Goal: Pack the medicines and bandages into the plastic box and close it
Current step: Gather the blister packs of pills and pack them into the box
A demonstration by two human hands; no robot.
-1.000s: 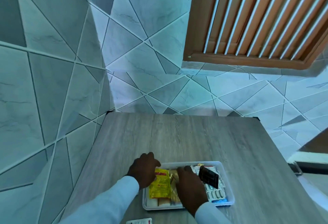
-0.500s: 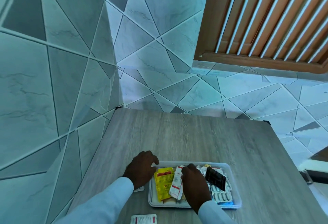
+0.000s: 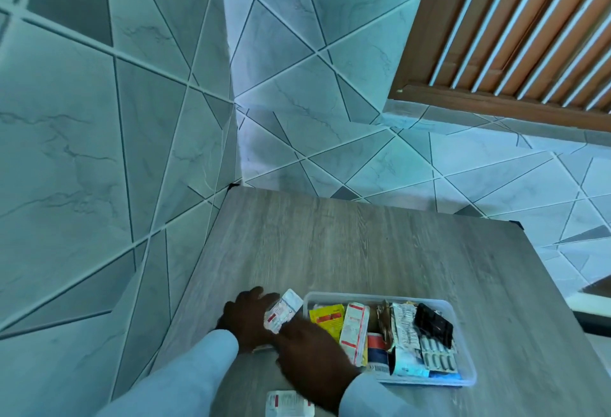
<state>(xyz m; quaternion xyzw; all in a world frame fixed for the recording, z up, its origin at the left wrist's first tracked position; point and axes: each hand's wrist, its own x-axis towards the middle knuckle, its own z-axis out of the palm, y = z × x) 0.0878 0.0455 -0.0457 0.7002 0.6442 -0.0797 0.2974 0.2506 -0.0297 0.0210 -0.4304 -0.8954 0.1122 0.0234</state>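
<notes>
A clear plastic box (image 3: 373, 295) without a lid sits at the near right of the table. It holds a yellow sachet (image 3: 326, 317), a white and red strip (image 3: 355, 330), a black blister pack (image 3: 433, 324), a silver capsule strip (image 3: 438, 355) and other packets. Just left of the box, my left hand (image 3: 244, 317) holds a white blister pack (image 3: 284, 312) tilted above the table. My right hand (image 3: 310, 355) reaches across to the left, its fingers at the pack's lower end; their grip is hidden. Another white pack (image 3: 289, 403) lies on the table at the bottom edge.
The grey wood-grain table (image 3: 347, 244) stands in a corner of tiled walls (image 3: 99, 152), which border its left and far edges. A brown slatted window frame (image 3: 512, 53) is at the upper right.
My right hand came out of the box and swung left. My left hand lifted the white blister pack off the table beside the box. The view shifted to the left.
</notes>
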